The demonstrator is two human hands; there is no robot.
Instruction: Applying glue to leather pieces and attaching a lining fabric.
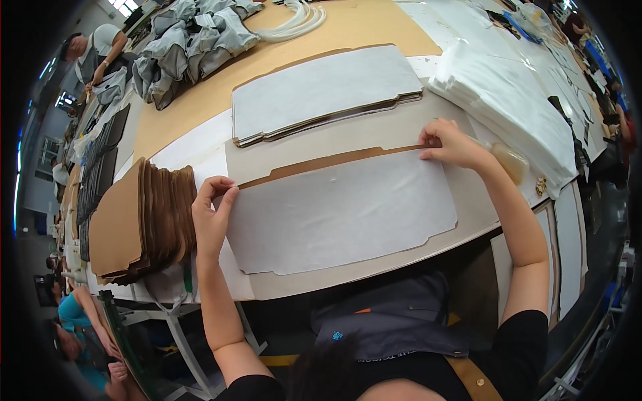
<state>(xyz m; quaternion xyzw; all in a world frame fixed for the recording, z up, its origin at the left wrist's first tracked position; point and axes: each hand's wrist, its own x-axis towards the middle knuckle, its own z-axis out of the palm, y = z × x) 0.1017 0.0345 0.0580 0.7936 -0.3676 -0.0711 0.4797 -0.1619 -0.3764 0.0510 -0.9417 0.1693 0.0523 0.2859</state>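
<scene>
A white sheet (341, 210) lies over a brown cardboard panel (321, 162), whose edge shows as a strip along the far side. Both have notched corners. My left hand (215, 207) pinches the far left corner between thumb and fingers. At the far right corner, my right hand (449, 144) is closed on the edge in the same way. I cannot tell whether each pinch takes in the sheet, the panel or both. Just beyond lies a stack of similar white-topped panels (328, 87), dark at their edges.
Brown cardboard pieces (127, 220) stand in a thick pile at the table's left. Folded white material (501, 110) lies at the right, beside a yellowish translucent lump (509, 164). Grey fabric bags (194, 47) and pale tubing (291, 23) are at the back. Other people work at the left.
</scene>
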